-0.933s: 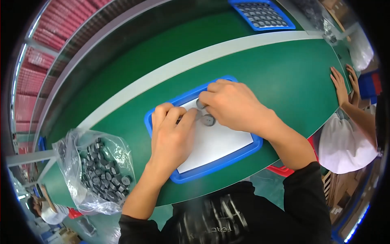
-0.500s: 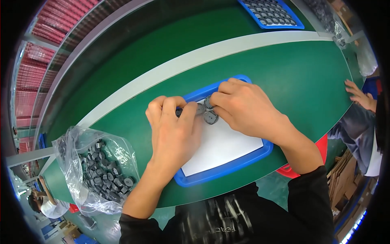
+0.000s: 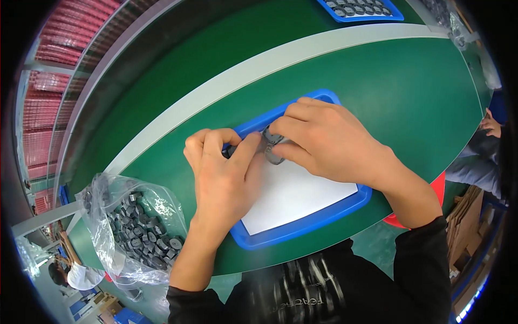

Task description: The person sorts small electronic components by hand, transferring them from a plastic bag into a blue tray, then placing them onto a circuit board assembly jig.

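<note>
Over the far half of a blue tray [image 3: 302, 231] lined with a white sheet [image 3: 302, 200], both my hands work close together. My left hand [image 3: 222, 175] is closed with bent fingers; its thumb side is smeared by motion, and what it grips is hidden. A dark grey round part [image 3: 229, 152] shows between its fingers. My right hand [image 3: 337, 143] pinches a grey round part [image 3: 272, 135] between thumb and forefinger. Just below it, another grey round part [image 3: 274, 154] touches the right thumb tip.
A clear plastic bag [image 3: 100, 216] full of loose grey round parts [image 3: 141, 233] lies at the left. Beyond a pale ledge [image 3: 280, 56], a second blue tray [image 3: 361, 18] holds rows of such parts. Another person's hand [image 3: 490, 125] appears at the right, above a red object [image 3: 438, 189].
The view has shifted, so the far tray sits higher. My left hand has drawn slightly away from my right, and my right fingers now cover more of the grey parts.
</note>
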The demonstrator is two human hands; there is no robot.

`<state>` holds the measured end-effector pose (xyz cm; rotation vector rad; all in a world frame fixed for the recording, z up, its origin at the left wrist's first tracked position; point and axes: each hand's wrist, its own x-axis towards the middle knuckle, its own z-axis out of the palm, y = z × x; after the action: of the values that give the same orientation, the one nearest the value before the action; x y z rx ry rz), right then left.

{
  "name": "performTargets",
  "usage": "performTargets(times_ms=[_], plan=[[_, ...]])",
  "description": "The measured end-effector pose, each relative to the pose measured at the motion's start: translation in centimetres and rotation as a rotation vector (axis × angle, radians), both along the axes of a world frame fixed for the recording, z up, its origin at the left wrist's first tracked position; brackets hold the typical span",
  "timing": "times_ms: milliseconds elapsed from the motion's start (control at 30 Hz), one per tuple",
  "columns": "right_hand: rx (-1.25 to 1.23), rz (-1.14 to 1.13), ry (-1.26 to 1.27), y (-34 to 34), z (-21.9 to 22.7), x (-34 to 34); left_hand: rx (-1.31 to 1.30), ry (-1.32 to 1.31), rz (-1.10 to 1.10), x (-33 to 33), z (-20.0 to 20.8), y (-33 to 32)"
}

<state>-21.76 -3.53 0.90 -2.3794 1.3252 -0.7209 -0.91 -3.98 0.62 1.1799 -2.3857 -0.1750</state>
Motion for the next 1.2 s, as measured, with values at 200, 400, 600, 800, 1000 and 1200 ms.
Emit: performTargets(times_ms=[200, 400, 600, 800, 1000, 1200], plan=[[-0.006, -0.096, 0.006, 1.1, 0.1, 1.5, 0.038, 0.025, -0.018, -0.2, -0.2, -0.6], [-0.040, -0.025, 0.209, 1.6, 0.5, 1.4, 0.034, 0.052, -0.005, 0.5, 0.3, -0.6], [-0.040, -0.097, 0.111, 1.5, 1.0, 1.6, -0.025, 0.029, -0.129, 0.1, 0.2, -0.6], [-0.020, -0.005, 0.330, 1.8, 1.4, -0.2, -0.016, 0.017, -0.121, -0.3, 0.0, -0.1], [0.063, -0.159, 0.307, 1.5, 1.7, -0.4, -0.030, -0.008, -0.115, -1.5, 0.4, -0.5], [-0.095, -0.089, 0.330, 1.2, 1.4, -1.2, -0.079, 0.021, -0.090, -1.7, -0.4, -0.6]])
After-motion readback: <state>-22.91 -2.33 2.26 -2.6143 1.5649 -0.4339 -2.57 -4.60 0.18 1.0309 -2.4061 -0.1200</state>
